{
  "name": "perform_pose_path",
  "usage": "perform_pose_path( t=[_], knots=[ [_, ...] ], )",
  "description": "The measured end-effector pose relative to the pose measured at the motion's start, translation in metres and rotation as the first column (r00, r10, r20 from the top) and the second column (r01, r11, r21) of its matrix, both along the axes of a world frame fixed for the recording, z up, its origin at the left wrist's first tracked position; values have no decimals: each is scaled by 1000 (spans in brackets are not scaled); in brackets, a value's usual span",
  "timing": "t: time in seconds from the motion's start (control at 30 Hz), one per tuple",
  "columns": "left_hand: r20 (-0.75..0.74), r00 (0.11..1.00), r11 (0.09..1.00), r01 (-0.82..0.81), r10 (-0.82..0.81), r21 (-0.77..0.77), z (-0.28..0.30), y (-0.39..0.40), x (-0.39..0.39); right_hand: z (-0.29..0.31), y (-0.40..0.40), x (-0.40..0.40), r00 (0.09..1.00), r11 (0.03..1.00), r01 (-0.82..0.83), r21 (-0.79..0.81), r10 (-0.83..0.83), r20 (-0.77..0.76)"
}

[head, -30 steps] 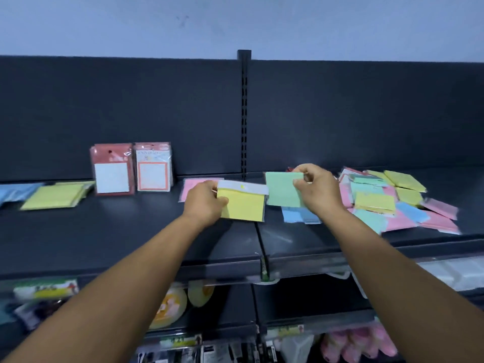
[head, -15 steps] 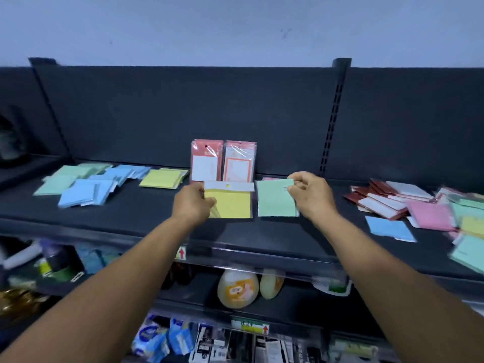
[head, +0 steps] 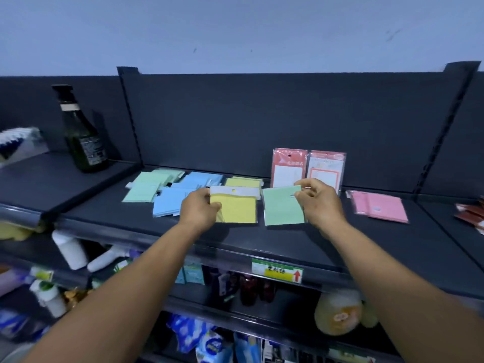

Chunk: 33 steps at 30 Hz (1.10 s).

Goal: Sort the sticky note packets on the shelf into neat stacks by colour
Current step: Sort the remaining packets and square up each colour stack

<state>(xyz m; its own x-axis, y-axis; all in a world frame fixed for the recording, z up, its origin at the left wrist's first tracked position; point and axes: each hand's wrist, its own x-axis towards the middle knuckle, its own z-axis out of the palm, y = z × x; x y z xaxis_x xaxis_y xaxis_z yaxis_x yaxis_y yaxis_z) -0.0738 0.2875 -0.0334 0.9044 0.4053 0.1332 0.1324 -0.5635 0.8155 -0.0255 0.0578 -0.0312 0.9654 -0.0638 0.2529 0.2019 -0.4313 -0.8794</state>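
Both hands reach out over the dark shelf in the head view, each gripping one packet. Fingers and thumb of the left hand are curled round the left edge of a yellow packet with a white header strip, held just above the shelf near its front. Beside it, close but apart, the right hand pinches the upper right corner of a green packet, which tilts slightly. Behind and to the left of the held yellow one lie loose piles on the shelf: green packets furthest left, blue packets next, fanned and overlapping, and a small yellow stack just behind the left hand. Two red-headed card packs stand upright against the back panel, right behind the right hand. Pink packets lie well to the right on the same shelf, and dark red packets show at the right edge. A dark bottle stands on the neighbouring shelf section to the left. Lower shelves hold assorted goods, blurred, and a green and yellow price label sits on the shelf's front rail.
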Motion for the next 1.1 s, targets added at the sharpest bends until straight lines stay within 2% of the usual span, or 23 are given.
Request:
perform_pose_path(
  t=[0.2, 0.43, 0.57, 0.7, 0.9, 1.03, 1.1],
  knots=[
    [-7, 1000, 999, 10, -11, -47, -4, 51, 7, -9, 61, 6, 1000, 999, 5, 42, -4, -4],
    [-38, 997, 996, 72, -74, -43, -10, 47, 36, -11, 73, 18, 994, 996, 94, 15, -94, 52],
    [-51, 995, 996, 85, -84, 21, -14, 35, 59, -7, 65, 30, 992, 993, 116, 10, -117, 54],
    [-69, 995, 992, 81, -75, 97, -14, 26, 85, -11, 61, 52, 992, 989, 125, 73, -126, 9],
    [-121, 992, 973, 49, -22, 227, -15, 19, 115, -16, 64, 76, 997, 989, 82, 125, -83, 4],
    [-30, 997, 964, 72, -66, 254, -13, 22, 116, -15, 74, 84, 995, 988, 99, 116, -97, -25],
    [13, 995, 977, 95, -99, 192, -9, 27, 110, -12, 83, 85, 996, 987, 88, 134, -88, -6]
  ],
)
